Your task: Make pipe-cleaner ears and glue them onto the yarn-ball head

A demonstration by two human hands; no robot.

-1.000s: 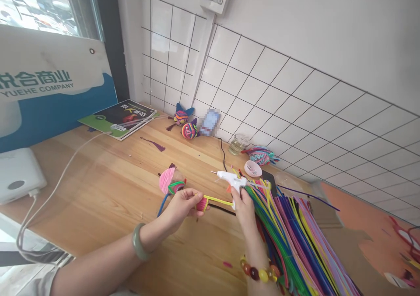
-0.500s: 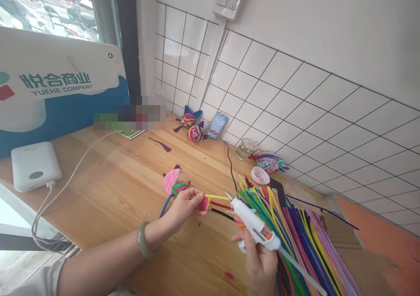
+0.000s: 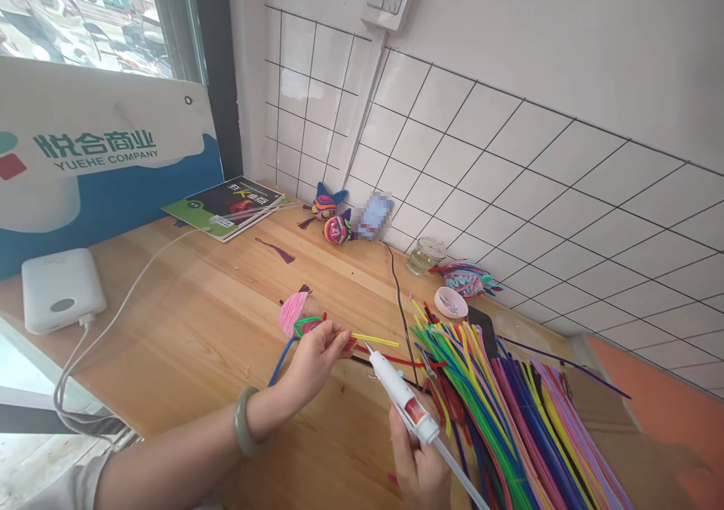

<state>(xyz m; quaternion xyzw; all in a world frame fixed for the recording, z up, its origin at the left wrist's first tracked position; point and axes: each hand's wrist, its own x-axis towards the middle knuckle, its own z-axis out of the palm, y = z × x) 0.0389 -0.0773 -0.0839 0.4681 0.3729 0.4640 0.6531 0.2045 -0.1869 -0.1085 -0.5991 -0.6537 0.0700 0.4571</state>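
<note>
In my left hand (image 3: 314,351), thumb and fingers pinch a yellow pipe cleaner (image 3: 378,339) whose free end sticks out to the right. A small pink-red piece edged in yellow is mostly hidden behind those fingers. My right hand (image 3: 415,457) grips a white glue gun (image 3: 396,389), a clear glue stick trailing from its rear. Its nozzle points at the pipe cleaner close to my left fingertips; whether they touch I cannot tell. Just beyond my left hand lie a pink half-round piece (image 3: 292,314) and a green-edged piece (image 3: 307,326).
Bundled colourful pipe cleaners (image 3: 509,412) spread at the right, with red-handled scissors (image 3: 444,393) beside them. Behind are a glass jar (image 3: 425,256), a pink dish (image 3: 451,302) and finished stuffed-looking ornaments (image 3: 338,228). A black cord (image 3: 399,291) crosses the wooden table. A white power bank (image 3: 63,290) sits left.
My right hand has brought the glue gun left, its nozzle now close to my left fingertips. The scissors have come into view behind it. My left hand has shifted slightly left.
</note>
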